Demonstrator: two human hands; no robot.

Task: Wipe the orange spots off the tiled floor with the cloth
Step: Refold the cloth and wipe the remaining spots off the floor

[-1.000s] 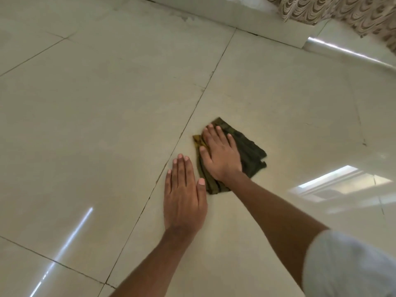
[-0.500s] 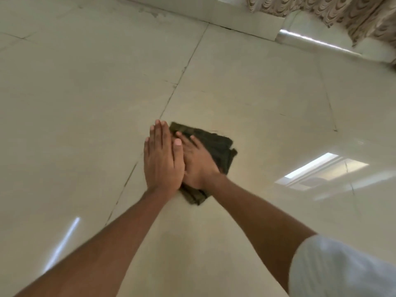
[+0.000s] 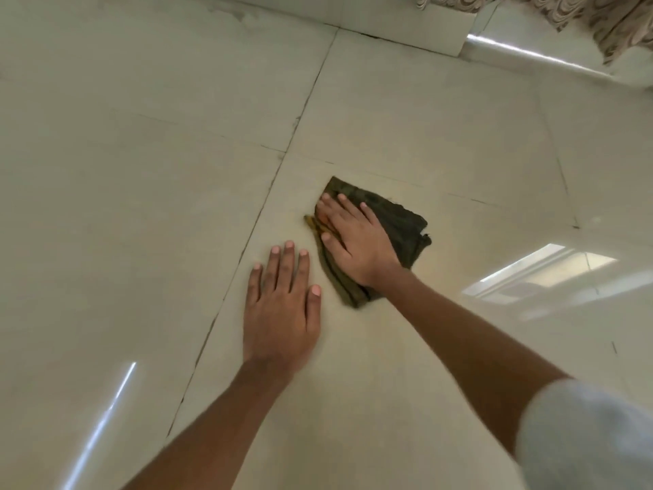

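Note:
A dark olive cloth (image 3: 399, 224) lies crumpled on the cream tiled floor (image 3: 141, 206), just right of a grout line. My right hand (image 3: 353, 242) presses flat on the cloth, fingers spread and pointing up-left. An orange-stained fold of the cloth (image 3: 315, 224) shows at its left edge, by my fingertips. My left hand (image 3: 281, 305) rests palm down on the bare tile just left of the cloth, holding nothing. I see no clear orange spots on the floor itself; the cloth and hand hide what is beneath.
A grout line (image 3: 268, 192) runs diagonally past the left hand. A low white skirting (image 3: 406, 26) and a patterned curtain (image 3: 607, 15) edge the floor at the top right. Bright window reflections (image 3: 537, 274) shine on the glossy tiles.
The right hand has slid the cloth to the right, away from the left hand. The left hand, overlapping it half a second ago, now lies apart on the tile.

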